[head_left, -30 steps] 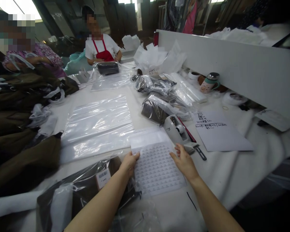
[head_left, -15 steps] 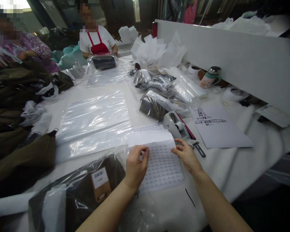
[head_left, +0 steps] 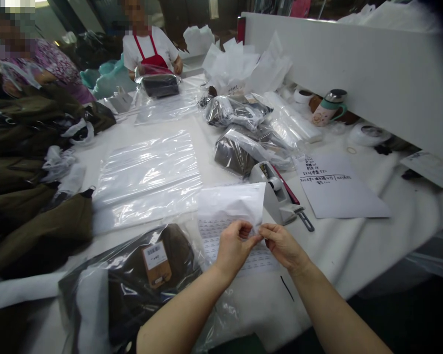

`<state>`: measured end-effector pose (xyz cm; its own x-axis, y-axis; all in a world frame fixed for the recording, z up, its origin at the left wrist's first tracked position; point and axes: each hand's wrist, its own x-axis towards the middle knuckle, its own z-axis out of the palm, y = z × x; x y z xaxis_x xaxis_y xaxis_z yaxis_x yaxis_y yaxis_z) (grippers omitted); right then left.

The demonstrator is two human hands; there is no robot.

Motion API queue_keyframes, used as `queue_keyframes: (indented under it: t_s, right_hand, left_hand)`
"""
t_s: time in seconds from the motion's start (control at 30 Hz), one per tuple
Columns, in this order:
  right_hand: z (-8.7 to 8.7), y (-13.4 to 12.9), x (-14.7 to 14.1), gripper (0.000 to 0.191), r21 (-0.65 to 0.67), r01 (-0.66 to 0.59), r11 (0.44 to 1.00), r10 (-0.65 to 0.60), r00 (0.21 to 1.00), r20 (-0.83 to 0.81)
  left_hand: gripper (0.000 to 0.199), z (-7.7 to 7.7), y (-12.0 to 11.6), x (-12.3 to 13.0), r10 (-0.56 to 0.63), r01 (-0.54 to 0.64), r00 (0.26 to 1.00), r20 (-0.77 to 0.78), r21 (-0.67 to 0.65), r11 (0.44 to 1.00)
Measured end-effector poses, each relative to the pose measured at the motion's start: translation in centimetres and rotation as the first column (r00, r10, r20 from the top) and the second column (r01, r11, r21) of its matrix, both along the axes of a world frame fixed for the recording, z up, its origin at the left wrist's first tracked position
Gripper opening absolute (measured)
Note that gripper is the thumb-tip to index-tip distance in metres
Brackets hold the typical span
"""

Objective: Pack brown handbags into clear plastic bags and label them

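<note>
Both hands meet over a sheet of printed labels [head_left: 214, 231] whose upper part is curled up, showing a white back. My left hand [head_left: 238, 243] pinches at the sheet's right part, thumb and forefinger together. Touching it from the right, my right hand [head_left: 282, 246] also has its fingertips closed at the raised paper edge. What lies between the fingertips is too small to make out. Left of the hands lies a dark bag in clear plastic [head_left: 133, 285] with a brown and white tag [head_left: 157, 263] on it. A tape dispenser [head_left: 273, 189] stands just beyond the sheet.
Clear plastic bags [head_left: 147, 177] lie flat at centre left. Wrapped bags [head_left: 236, 152] sit beyond the dispenser. Olive bags [head_left: 40, 216] are heaped at left. A handwritten sheet [head_left: 339, 196] and a mug [head_left: 328, 108] are at right. Two people work across the table.
My left hand has moved right across the sheet to meet my right hand. The sheet's upper part is now lifted and bent more. The view has shifted slightly.
</note>
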<state>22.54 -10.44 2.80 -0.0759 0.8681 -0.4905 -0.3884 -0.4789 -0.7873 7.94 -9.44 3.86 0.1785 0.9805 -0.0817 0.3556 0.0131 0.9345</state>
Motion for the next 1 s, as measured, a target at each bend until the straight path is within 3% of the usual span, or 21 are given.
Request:
queue_keyframes:
  t_s: [0.27, 0.57, 0.7, 0.8, 1.0]
  right_hand:
    - [0.2, -0.6, -0.8, 0.024, 0.069, -0.088, 0.994, 0.081, 0.992, 0.101]
    - [0.4, -0.2, -0.2, 0.035, 0.118, -0.113, 0.987, 0.085, 0.972, 0.217]
    - [0.4, 0.1, 0.4, 0.034, 0.198, -0.067, 0.978, 0.002, 0.949, 0.314]
    - [0.6, 0.5, 0.9, 0.045, 0.219, -0.073, 0.973, -0.018, 0.922, 0.387]
    - [2.4, 1.0, 1.2, 0.048, 0.297, -0.253, 0.921, 0.028, 0.803, 0.596]
  left_hand:
    - [0.014, 0.7, -1.1, -0.6, 0.013, -0.011, 0.999, 0.040, -0.040, 0.999]
    - [0.020, 0.7, -0.3, -0.9, -0.032, 0.050, 0.992, -0.119, 0.147, 0.988]
    - [0.017, 0.3, 0.8, -0.7, -0.108, 0.153, 0.981, -0.158, 0.306, 0.940]
    - [0.018, -0.1, 1.7, -0.7, -0.151, 0.232, 0.962, -0.228, 0.390, 0.891]
    - [0.023, -0.3, 3.3, -1.0, -0.193, 0.376, 0.901, -0.389, 0.475, 0.796]
